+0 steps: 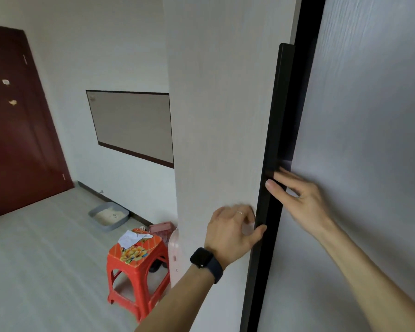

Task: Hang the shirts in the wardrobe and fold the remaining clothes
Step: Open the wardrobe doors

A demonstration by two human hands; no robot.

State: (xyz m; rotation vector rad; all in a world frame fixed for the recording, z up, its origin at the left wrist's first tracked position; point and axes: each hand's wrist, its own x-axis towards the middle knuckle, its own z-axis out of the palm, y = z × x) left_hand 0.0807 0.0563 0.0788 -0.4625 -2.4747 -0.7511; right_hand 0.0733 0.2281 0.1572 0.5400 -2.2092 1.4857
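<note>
Wardrobe, seen close from the head camera. We take the long black handle as our landmark: a vertical strip fixed along the edge of the pale left door. A dark gap runs just right of it, and the grey right door lies beyond that gap.

The left hand grips the handle low down — its fingers are curled against the strip's left side and its thumb hooks over the front edge. A ring shows on one finger and a dark watch sits on the wrist.

The right hand lies higher on the handle, reaching in from the right across the right door. Its fingers are straight and slightly spread, and we see the fingertips touching the strip's face. Whether any fingertip enters the gap we cannot tell.

Well left of the handle and lower — on the floor — stands a red stool with a crumpled paper on its seat. A pink basket sits just behind the stool, and a grey tray lies farther left by the wall. Far left of the handle is a dark red door, and between the two a framed panel is set in the wall.
</note>
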